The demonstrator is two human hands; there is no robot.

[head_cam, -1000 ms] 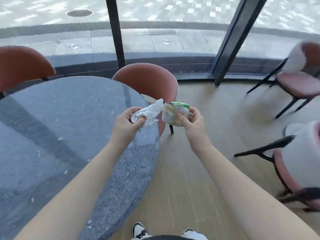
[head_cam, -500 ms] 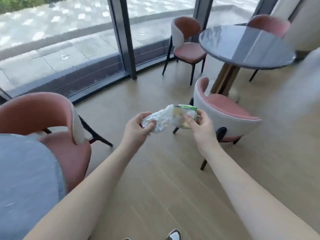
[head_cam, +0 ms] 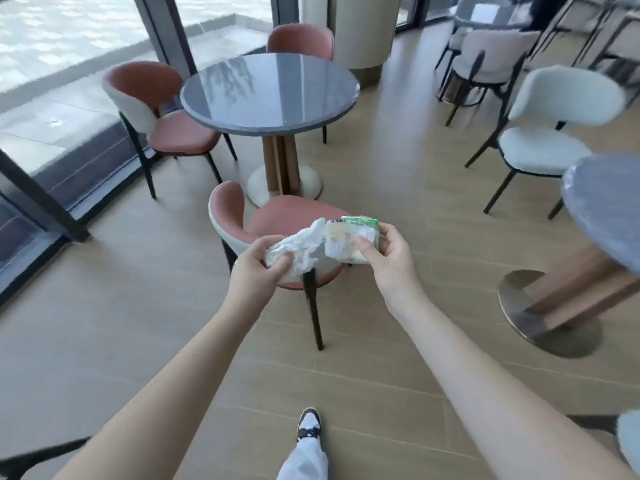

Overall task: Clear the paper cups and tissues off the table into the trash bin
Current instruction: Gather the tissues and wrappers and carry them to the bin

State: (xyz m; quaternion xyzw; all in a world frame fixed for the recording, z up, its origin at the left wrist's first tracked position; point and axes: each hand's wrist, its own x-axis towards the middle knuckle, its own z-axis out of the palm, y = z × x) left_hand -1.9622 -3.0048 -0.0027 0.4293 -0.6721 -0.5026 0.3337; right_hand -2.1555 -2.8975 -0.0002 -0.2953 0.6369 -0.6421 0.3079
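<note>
A crumpled white tissue (head_cam: 298,251) is pinched between the thumb and curled fingers of the left hand (head_cam: 258,268), just left of the frame's centre. Beside it, touching its right edge, a flattened paper cup (head_cam: 348,239) with a green rim is gripped by the right hand (head_cam: 388,252), the thumb pressed on its pale face and the fingers curled behind it. Both items are held in the air above a pink chair (head_cam: 277,223) and the wooden floor (head_cam: 138,289). A round grey bench (head_cam: 270,88) is seen in the upper middle of the frame, well apart from the hands. A black and white shoe (head_cam: 309,424) is visible at the bottom centre.
</note>
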